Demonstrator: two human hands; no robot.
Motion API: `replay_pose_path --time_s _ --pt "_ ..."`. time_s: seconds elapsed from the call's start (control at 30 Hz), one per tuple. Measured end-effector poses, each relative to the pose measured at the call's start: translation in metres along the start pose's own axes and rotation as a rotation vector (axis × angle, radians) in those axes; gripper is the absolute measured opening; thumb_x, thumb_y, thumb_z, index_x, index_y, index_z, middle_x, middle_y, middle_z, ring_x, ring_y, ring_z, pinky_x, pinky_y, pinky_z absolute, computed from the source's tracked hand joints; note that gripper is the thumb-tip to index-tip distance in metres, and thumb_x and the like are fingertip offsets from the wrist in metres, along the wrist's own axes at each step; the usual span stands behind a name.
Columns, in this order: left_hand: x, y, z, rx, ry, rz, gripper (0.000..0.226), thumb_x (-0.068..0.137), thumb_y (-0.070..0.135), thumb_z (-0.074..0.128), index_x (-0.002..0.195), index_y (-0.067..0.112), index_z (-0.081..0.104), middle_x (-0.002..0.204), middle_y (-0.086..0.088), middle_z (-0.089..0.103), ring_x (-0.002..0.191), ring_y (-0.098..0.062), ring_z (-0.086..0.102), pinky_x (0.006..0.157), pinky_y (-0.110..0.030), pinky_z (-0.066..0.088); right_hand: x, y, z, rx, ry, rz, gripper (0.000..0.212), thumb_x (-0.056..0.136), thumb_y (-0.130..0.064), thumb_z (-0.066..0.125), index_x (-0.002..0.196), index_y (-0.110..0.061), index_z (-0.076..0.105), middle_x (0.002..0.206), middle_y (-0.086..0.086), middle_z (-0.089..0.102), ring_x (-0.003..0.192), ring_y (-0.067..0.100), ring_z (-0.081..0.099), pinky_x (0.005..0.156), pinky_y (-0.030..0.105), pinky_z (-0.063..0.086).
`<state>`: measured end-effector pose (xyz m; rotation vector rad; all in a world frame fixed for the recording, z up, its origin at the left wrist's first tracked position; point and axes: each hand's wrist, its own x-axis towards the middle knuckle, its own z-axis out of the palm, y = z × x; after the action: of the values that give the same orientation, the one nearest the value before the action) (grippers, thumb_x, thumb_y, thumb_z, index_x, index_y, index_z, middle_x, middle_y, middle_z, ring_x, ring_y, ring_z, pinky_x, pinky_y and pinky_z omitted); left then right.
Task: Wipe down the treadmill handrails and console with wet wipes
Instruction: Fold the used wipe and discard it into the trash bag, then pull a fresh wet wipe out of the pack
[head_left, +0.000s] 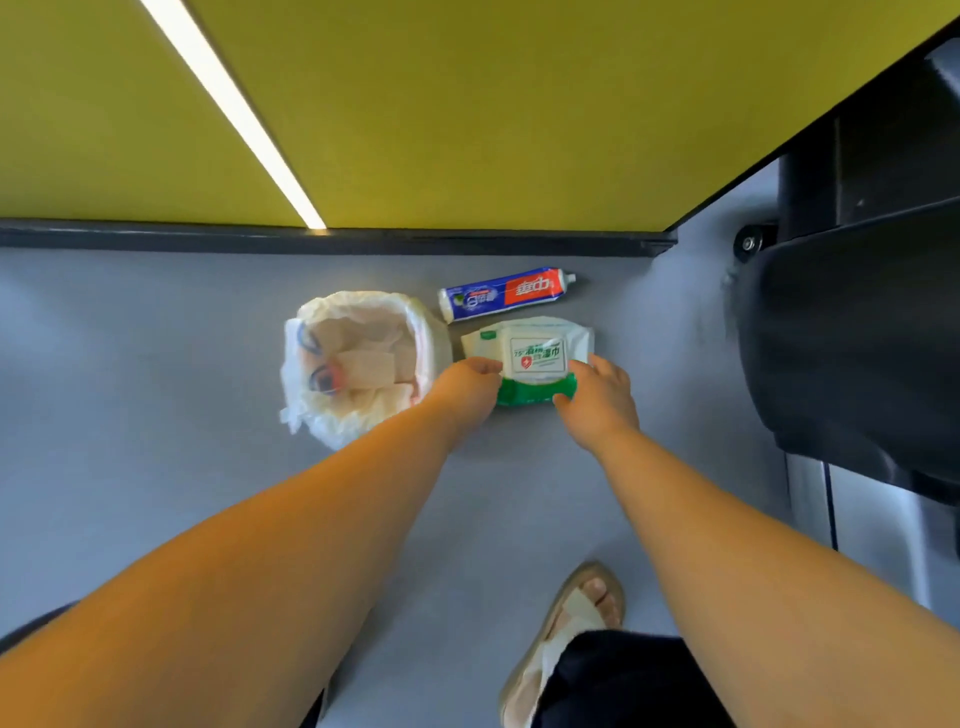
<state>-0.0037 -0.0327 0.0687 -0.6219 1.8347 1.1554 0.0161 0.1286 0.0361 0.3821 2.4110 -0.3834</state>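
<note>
A white and green pack of wet wipes (530, 353) lies on the grey floor. My left hand (467, 389) pinches its left edge, beside the lid label. My right hand (597, 395) grips its lower right corner, with the thumb under the green end and the fingers over the top. The black treadmill (852, 312) stands at the right; only part of its dark body shows. Its handrails and console are out of view.
A small bin (358, 364) lined with a white bag holds used wipes, just left of the pack. A blue and red toothpaste tube (506, 293) lies behind the pack. The yellow wall (467, 104) meets the floor beyond. My sandalled foot (571, 623) is below.
</note>
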Motion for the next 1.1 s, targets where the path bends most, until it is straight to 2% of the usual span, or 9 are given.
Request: replay_pose_path --time_s 0.1,0.23,0.4,0.57,0.73,0.83,0.93,1.0,1.1 --pt "0.042 -0.001 0.021 0.155 0.004 0.106 0.043 0.102 0.018 0.036 0.145 0.019 0.037 0.146 -0.007 0.041 0.128 -0.025 0.045 0.093 -0.025 0.041 0.044 0.009 0.008 -0.028 0.041 -0.093 0.063 0.093 -0.026 0.058 0.148 -0.019 0.029 0.157 0.004 0.014 0.142 0.023 0.011 0.112 0.035 0.026" --pt "0.083 -0.005 0.038 0.416 0.042 0.269 0.051 0.102 0.018 0.039 0.151 0.018 0.024 0.159 -0.002 0.016 0.143 -0.024 0.025 0.112 -0.033 0.032 0.075 0.011 0.021 -0.179 0.044 -0.301 0.075 0.09 -0.039 0.062 0.15 -0.021 0.022 0.158 0.002 0.006 0.144 0.025 0.005 0.116 0.039 0.018" --pt "0.102 -0.029 0.056 0.601 0.033 0.307 0.058 0.101 0.013 0.038 0.153 0.021 0.012 0.161 0.005 -0.004 0.146 -0.02 0.013 0.113 -0.031 0.031 0.089 0.022 0.038 -0.155 0.052 -0.39 0.075 0.086 -0.043 0.065 0.148 -0.019 0.03 0.148 0.003 0.023 0.136 0.023 0.021 0.106 0.037 0.034" --pt "0.105 -0.043 0.062 0.56 0.121 0.3 0.06 0.102 0.015 0.04 0.152 0.027 0.011 0.16 0.009 -0.001 0.145 -0.016 0.016 0.112 -0.028 0.032 0.098 0.03 0.034 -0.174 0.04 -0.514 0.065 0.09 -0.045 0.058 0.145 -0.018 0.037 0.137 0.001 0.037 0.13 0.018 0.029 0.101 0.032 0.036" --pt "0.109 -0.052 0.062 0.466 0.163 0.323 0.065 0.101 0.014 0.043 0.153 0.029 0.006 0.16 0.006 0.011 0.137 -0.023 0.034 0.107 -0.035 0.04 0.115 0.025 0.016 0.089 0.013 -0.443 0.041 0.094 -0.045 0.052 0.121 -0.017 0.065 0.113 0.006 0.057 0.107 0.023 0.052 0.079 0.027 0.037" --pt "0.106 -0.055 0.064 0.552 0.176 0.351 0.067 0.101 0.016 0.042 0.153 0.027 0.002 0.161 0.008 0.0 0.143 -0.022 0.023 0.109 -0.037 0.038 0.127 0.011 0.016 0.237 0.199 -0.246 0.041 0.094 -0.047 0.051 0.118 -0.016 0.064 0.117 0.009 0.057 0.099 0.024 0.056 0.076 0.027 0.041" --pt "0.103 -0.056 0.066 0.704 0.163 0.385 0.066 0.102 0.02 0.04 0.153 0.025 -0.003 0.16 0.008 -0.012 0.147 -0.02 0.007 0.113 -0.035 0.032 0.135 0.005 0.019 0.472 0.383 -0.028 0.025 0.091 -0.026 0.062 0.11 -0.011 0.055 0.118 0.011 0.055 0.1 0.027 0.061 0.079 0.03 0.048" --pt "0.102 -0.055 0.063 0.75 0.155 0.387 0.067 0.102 0.021 0.039 0.153 0.024 -0.004 0.16 0.007 -0.013 0.147 -0.02 0.006 0.113 -0.035 0.031 0.137 0.005 0.02 0.523 0.354 -0.043 0.015 0.089 -0.016 0.062 0.098 -0.013 0.05 0.106 0.011 0.063 0.093 0.029 0.064 0.079 0.038 0.053" --pt "0.104 -0.053 0.061 0.779 0.175 0.404 0.062 0.102 0.025 0.037 0.153 0.023 0.002 0.16 0.006 -0.009 0.147 -0.02 0.004 0.115 -0.034 0.025 0.131 0.007 0.024 0.303 0.196 -0.257 0.005 0.089 -0.014 0.06 0.093 -0.013 0.063 0.101 0.007 0.067 0.094 0.024 0.061 0.081 0.031 0.049"
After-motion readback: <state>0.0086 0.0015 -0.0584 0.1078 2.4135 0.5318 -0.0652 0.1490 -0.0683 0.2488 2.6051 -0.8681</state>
